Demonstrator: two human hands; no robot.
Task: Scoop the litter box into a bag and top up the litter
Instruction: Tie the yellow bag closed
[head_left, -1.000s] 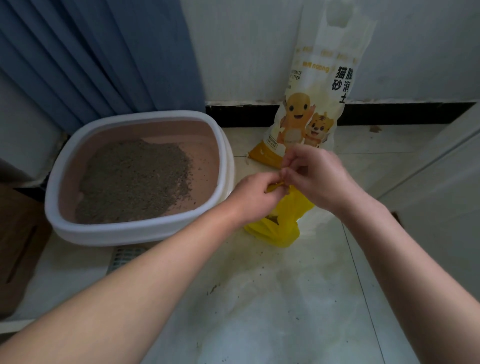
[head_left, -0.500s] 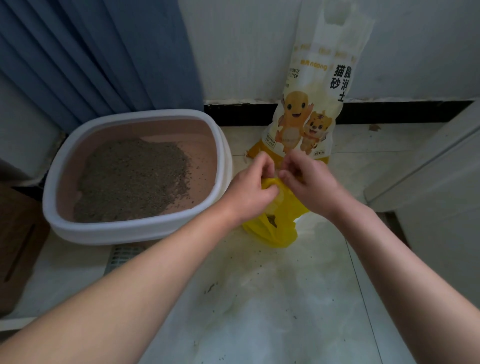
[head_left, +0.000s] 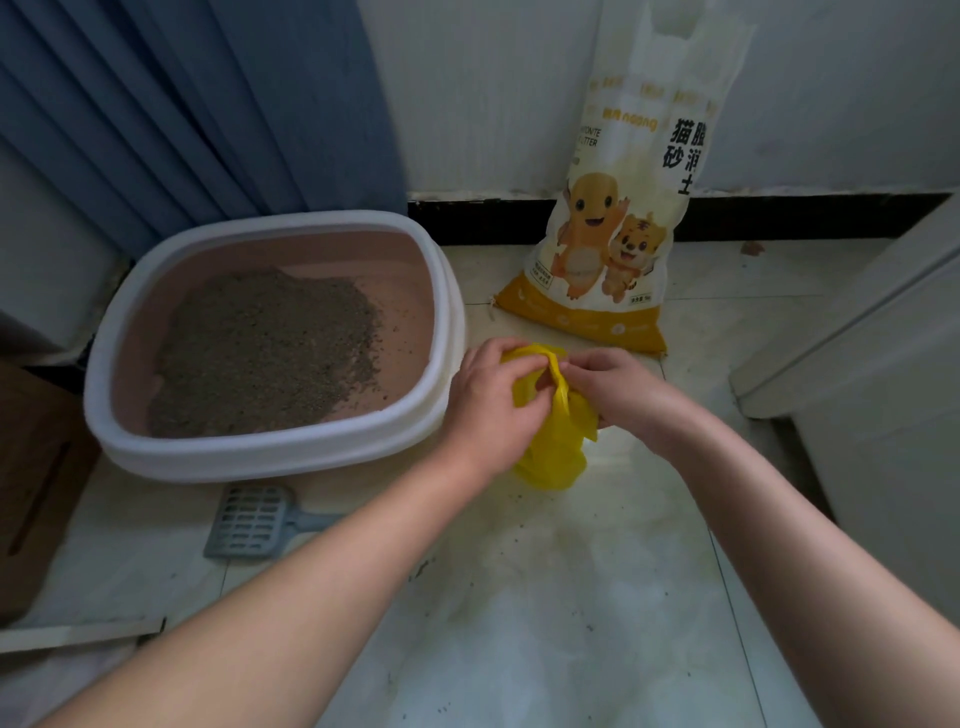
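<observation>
A small yellow plastic bag (head_left: 553, 452) stands on the tiled floor just right of the litter box. My left hand (head_left: 488, 402) and my right hand (head_left: 613, 387) both pinch the bag's top edges, which are gathered between my fingers. The litter box (head_left: 270, 452) has a white rim and a pink inside, with grey litter (head_left: 270, 348) heaped toward its left and part of the bottom bare on the right. A grey slotted scoop (head_left: 254, 522) lies on the floor in front of the box. A tall white and yellow litter sack (head_left: 613, 208) leans against the wall behind the bag.
Blue curtains (head_left: 182, 104) hang behind the box. A brown cardboard box (head_left: 31, 483) sits at the far left. A white cabinet or door panel (head_left: 883, 374) stands at the right. Litter grains are scattered on the floor tiles near the bag.
Both hands have come lower with the bag's top and spread slightly apart. The view has tilted down, so the scoop in front of the box now shows.
</observation>
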